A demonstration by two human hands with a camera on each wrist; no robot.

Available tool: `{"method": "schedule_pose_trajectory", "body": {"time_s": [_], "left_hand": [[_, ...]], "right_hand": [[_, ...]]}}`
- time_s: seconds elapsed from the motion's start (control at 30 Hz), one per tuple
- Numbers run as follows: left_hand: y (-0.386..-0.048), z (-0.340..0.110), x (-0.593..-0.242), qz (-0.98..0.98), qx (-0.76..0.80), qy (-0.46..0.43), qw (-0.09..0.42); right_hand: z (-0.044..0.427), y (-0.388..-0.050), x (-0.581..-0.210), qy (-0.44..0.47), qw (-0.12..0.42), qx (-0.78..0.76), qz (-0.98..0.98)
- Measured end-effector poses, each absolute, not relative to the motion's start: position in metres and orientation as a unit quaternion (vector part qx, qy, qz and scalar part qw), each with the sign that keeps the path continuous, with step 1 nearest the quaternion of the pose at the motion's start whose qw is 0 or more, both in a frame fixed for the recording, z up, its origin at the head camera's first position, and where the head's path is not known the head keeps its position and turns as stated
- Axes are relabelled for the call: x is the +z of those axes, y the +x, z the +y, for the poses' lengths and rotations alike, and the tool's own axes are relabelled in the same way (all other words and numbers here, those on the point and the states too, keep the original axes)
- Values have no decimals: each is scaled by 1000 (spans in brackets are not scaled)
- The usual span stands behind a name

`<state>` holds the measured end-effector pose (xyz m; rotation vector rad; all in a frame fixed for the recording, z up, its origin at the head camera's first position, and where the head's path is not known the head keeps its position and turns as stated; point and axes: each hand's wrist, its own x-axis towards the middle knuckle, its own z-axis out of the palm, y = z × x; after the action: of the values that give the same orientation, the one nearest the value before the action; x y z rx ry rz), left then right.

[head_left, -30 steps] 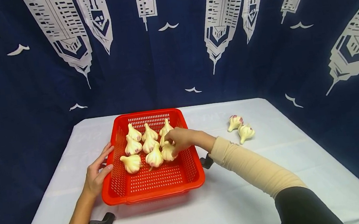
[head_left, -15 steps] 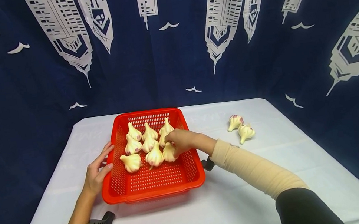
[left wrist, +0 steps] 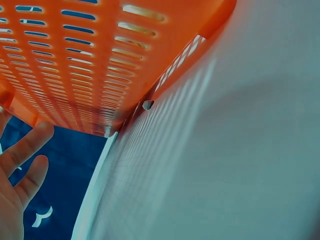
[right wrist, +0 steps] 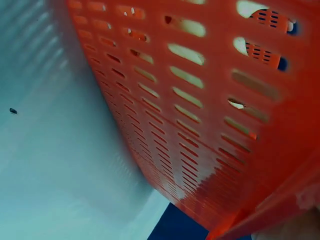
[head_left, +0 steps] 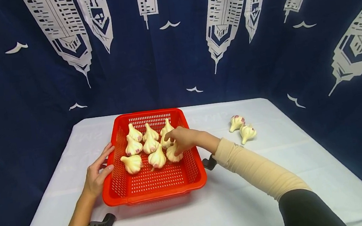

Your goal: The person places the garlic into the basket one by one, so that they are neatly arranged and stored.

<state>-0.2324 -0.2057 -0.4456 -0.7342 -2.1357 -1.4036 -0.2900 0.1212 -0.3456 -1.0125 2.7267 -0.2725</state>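
A red plastic basket (head_left: 158, 195) stands on the white table with several garlic bulbs in it, set roughly in rows. My left hand (head_left: 95, 178) rests against the basket's left rim, fingers fairly straight; in the left wrist view its fingers (left wrist: 31, 145) show beside the slotted wall. My right hand (head_left: 185, 139) reaches over the right rim and holds the front right garlic bulb (head_left: 174, 154) between thumb and fingers, partly covering it. Left of that bulb lies another garlic bulb (head_left: 157, 158), and a third garlic bulb (head_left: 132, 164) lies farther left.
Two garlic bulbs, a rear one (head_left: 237, 122) and a nearer one (head_left: 247, 134), lie on the white table (head_left: 239, 200) right of the basket. A dark blue curtain (head_left: 152, 71) with white building prints hangs behind the table.
The front right garlic bulb has shifted slightly right under my right hand, widening the space to its neighbour. My left hand stays at the rim.
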Motion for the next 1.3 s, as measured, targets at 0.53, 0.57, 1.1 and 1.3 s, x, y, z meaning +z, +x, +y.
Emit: {"method": "schedule_pose_trajectory", "body": {"time_s": [0.53, 0.57, 1.1, 1.3], "left_hand": [[-232, -205, -443, -778, -519, -266, 236], [-231, -205, -443, -778, -519, -265, 235], [-231, -202, -443, -768, -526, -274, 241], [-229, -204, -444, -775, -521, -265, 241]], "right_hand": [[152, -295, -325, -357, 29, -196, 913], [153, -295, -325, -357, 26, -200, 912], [188, -300, -324, -304, 8, -231, 924], [205, -300, -329, -273, -3, -229, 934]]}}
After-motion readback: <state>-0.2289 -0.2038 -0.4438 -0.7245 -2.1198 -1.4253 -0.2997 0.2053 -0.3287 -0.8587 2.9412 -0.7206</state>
